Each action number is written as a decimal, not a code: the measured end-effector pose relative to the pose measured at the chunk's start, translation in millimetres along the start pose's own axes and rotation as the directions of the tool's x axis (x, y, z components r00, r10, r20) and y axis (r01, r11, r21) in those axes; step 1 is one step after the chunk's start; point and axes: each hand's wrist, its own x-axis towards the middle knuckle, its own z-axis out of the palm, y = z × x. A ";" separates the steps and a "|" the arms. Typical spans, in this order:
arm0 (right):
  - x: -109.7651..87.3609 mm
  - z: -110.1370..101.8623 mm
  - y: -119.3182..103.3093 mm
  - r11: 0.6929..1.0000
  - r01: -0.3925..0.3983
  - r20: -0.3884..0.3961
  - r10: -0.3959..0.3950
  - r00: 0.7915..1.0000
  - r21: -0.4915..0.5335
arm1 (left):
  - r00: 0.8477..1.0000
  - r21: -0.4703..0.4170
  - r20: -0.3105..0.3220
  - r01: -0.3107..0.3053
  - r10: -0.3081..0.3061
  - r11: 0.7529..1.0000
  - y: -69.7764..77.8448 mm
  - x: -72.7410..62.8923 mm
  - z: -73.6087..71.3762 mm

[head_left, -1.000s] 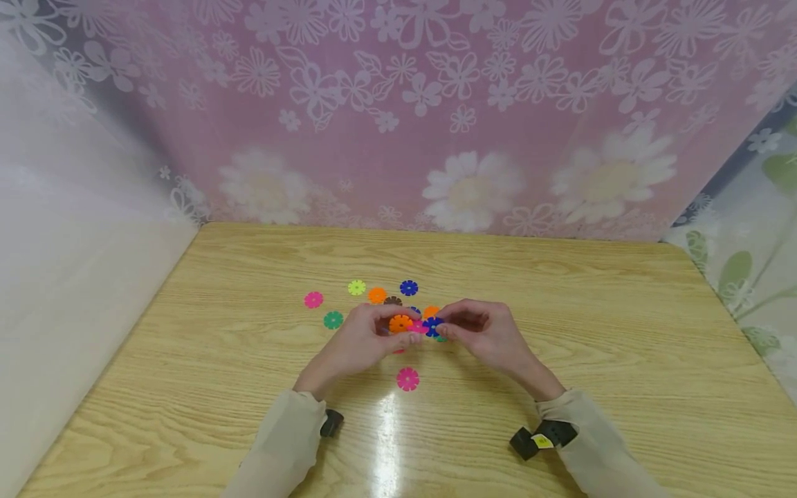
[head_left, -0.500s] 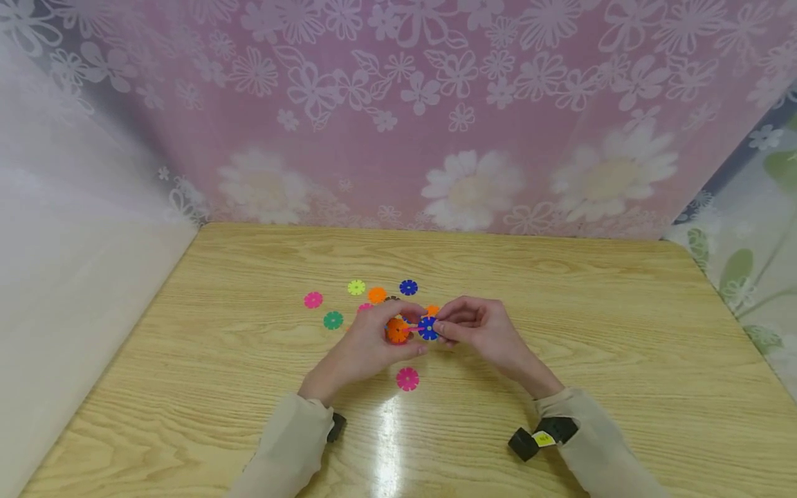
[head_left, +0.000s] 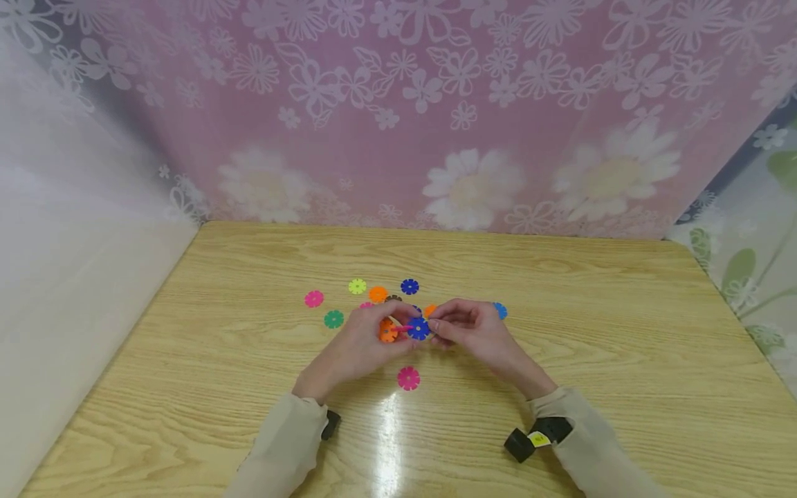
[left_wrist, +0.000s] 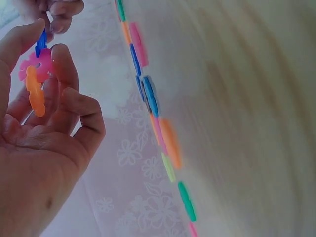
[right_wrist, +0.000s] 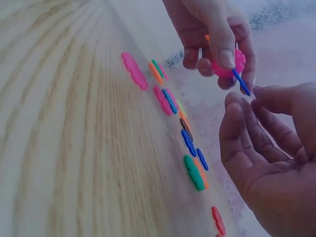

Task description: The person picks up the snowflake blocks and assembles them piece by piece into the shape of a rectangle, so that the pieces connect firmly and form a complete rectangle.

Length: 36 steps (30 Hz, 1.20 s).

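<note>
Discs [left_wrist: 45, 60], notched, interlocked, orange, pink, blue

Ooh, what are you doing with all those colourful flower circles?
A person is handling some notched plastic discs. The left hand holds an orange disc, a pink disc and a blue disc that look joined in a chain. The right hand is at the blue one's edge; whether it grips it is hard to tell. More discs, like a green one, lie loose on the wooden table.
</note>
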 end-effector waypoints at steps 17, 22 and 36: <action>4.2 -19.3 9.0 0.732 0.102 -0.018 -0.154 0.988 -0.673 | 0.999 -0.062 -0.003 0.032 -0.033 0.998 -1.8 -3.2 -13.6; 5.5 -21.1 10.1 0.701 0.126 0.020 -0.157 0.987 -0.702 | 1.000 -0.059 -0.009 0.027 -0.028 0.998 -2.5 -2.6 -13.9; 8.3 -20.5 13.5 0.655 0.140 0.053 -0.151 0.987 -0.743 | 1.000 -0.033 -0.019 0.020 -0.021 0.999 -2.8 -3.0 -12.4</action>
